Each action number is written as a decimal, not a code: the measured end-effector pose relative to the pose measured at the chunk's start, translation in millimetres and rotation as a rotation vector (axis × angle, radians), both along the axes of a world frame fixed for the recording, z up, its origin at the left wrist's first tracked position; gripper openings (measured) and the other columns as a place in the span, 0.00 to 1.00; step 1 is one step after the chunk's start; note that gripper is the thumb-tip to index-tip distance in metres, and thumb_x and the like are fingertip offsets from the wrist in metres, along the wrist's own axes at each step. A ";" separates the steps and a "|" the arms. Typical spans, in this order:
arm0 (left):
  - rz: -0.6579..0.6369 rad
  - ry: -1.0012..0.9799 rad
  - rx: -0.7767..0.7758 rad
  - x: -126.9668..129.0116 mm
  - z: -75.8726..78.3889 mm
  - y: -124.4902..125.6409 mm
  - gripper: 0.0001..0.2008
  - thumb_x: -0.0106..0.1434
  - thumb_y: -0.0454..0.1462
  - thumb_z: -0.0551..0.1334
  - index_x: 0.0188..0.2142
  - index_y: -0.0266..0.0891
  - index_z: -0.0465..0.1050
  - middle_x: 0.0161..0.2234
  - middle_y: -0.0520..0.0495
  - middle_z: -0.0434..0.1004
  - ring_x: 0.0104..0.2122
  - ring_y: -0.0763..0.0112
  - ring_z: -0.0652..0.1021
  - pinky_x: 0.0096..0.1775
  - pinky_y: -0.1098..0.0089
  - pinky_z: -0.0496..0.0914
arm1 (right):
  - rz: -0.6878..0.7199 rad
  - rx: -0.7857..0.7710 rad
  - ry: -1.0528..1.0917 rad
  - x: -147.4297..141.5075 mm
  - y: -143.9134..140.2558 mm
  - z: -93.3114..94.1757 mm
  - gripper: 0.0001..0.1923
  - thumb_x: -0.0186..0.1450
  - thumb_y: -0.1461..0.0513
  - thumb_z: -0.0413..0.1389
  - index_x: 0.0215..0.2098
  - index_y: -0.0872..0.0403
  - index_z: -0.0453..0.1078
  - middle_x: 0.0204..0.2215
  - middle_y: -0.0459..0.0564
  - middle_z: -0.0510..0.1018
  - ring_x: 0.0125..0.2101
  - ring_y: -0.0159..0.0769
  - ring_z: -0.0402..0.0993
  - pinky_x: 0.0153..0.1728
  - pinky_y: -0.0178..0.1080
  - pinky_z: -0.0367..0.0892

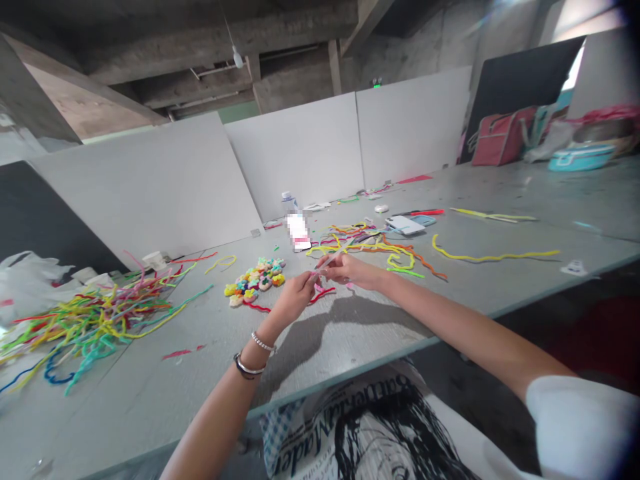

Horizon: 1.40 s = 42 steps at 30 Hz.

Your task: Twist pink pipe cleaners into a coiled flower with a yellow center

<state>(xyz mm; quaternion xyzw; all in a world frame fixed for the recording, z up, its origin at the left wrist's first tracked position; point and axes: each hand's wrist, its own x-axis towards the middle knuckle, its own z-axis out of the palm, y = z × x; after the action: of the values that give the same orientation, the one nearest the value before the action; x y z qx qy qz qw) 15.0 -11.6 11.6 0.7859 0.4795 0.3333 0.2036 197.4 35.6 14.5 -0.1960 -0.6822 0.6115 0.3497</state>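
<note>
Head view shows both hands above the grey table (pixel 350 333); the left hand (pixel 295 293) and the right hand (pixel 345 267) pinch a pink pipe cleaner (pixel 320 270) between their fingertips — it spans the small gap between them; small fuzzy flowers (pixel 255 280) lie just left, on the table.

Both arms reach forward from the lower edge of the view and converge, so the 2 hands meet close together. The left hand (pixel 295 293) comes up from the lower left, its forearm bare, with 2 bracelets around the wrist; its fingers are curled and pinched together toward the right hand. The right hand (pixel 345 269) comes in from the lower right on a long, nearly straight bare arm in a white short sleeve; its fingers are likewise bent and pinched inward, fingertips almost touching those of the left.
</note>
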 end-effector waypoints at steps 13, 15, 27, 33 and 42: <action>0.352 0.433 0.185 1.2 1.2 -4.3 0.19 0.66 0.48 0.46 0.34 0.39 0.68 0.25 0.48 0.73 0.25 0.69 0.72 0.26 0.72 0.54 | -0.128 -0.015 -0.023 2.4 0.3 -1.2 0.19 0.52 0.53 0.63 0.37 0.55 0.67 0.18 0.38 0.64 0.18 0.24 0.50 0.20 0.33 0.42; 0.389 0.544 0.251 3.2 2.1 -7.0 0.19 0.67 0.46 0.45 0.34 0.39 0.68 0.27 0.46 0.75 0.27 0.67 0.73 0.26 0.71 0.53 | -0.136 -0.020 -0.019 2.0 1.3 -2.5 0.19 0.52 0.54 0.62 0.37 0.55 0.67 0.18 0.38 0.63 0.18 0.24 0.50 0.20 0.33 0.42; 0.416 0.520 0.244 9.5 4.0 -13.2 0.19 0.65 0.47 0.48 0.29 0.39 0.68 0.24 0.47 0.73 0.25 0.69 0.71 0.25 0.70 0.48 | -0.133 -0.031 -0.021 -0.9 1.1 -4.9 0.19 0.50 0.53 0.63 0.35 0.56 0.67 0.17 0.38 0.63 0.17 0.23 0.49 0.20 0.34 0.41; 0.320 0.330 0.176 8.7 4.3 -10.8 0.17 0.64 0.46 0.48 0.25 0.39 0.64 0.20 0.51 0.66 0.21 0.73 0.66 0.25 0.71 0.47 | -0.111 -0.035 0.007 -0.5 3.0 -5.6 0.20 0.50 0.54 0.64 0.36 0.56 0.66 0.19 0.39 0.64 0.17 0.22 0.48 0.20 0.34 0.40; -0.057 -0.379 -0.414 7.3 11.8 -9.9 0.15 0.60 0.45 0.49 0.22 0.40 0.53 0.16 0.59 0.45 0.16 0.80 0.49 0.19 0.75 0.44 | -0.103 0.060 -0.057 0.2 2.3 -2.2 0.19 0.51 0.51 0.63 0.34 0.56 0.68 0.24 0.41 0.66 0.19 0.23 0.51 0.20 0.32 0.44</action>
<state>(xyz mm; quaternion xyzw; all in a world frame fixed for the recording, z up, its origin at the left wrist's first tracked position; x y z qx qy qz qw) 22.3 -21.6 23.4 0.6646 0.4683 0.3634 0.4550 197.7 37.9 12.3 -0.2376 -0.6988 0.5661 0.3671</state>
